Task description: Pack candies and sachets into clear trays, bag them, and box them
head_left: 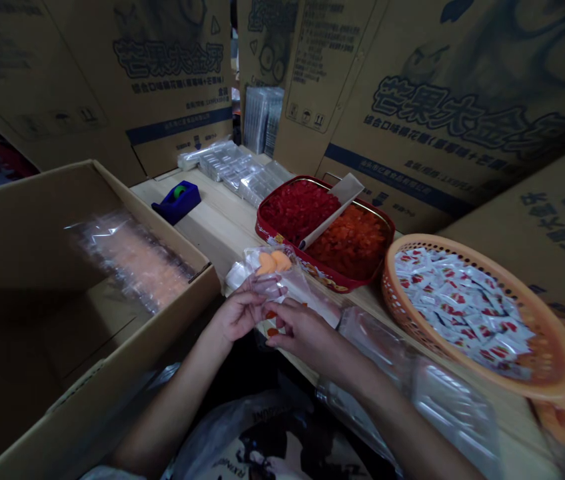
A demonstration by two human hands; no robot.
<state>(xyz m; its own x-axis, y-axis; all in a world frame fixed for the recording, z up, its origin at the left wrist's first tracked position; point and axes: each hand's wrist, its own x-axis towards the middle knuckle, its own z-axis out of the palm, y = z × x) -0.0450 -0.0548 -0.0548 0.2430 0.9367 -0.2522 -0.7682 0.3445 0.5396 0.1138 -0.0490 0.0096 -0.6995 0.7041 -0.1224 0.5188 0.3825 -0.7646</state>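
My left hand is closed in a pinch on a clear plastic tray in front of my body. My right hand is curled just beside it, with small orange-red pieces at its fingertips. Right behind the hands, pale orange rounded pieces lie in clear plastic on the table. Farther back is a red tin. It holds dark red pieces and orange-red pieces, with a white divider strip lying across it.
An open carton on the left contains a clear bag of orange pieces. A blue tape dispenser and clear plastic packs sit behind. At right are an orange basket of white sachets and clear trays. Large cartons wall the back.
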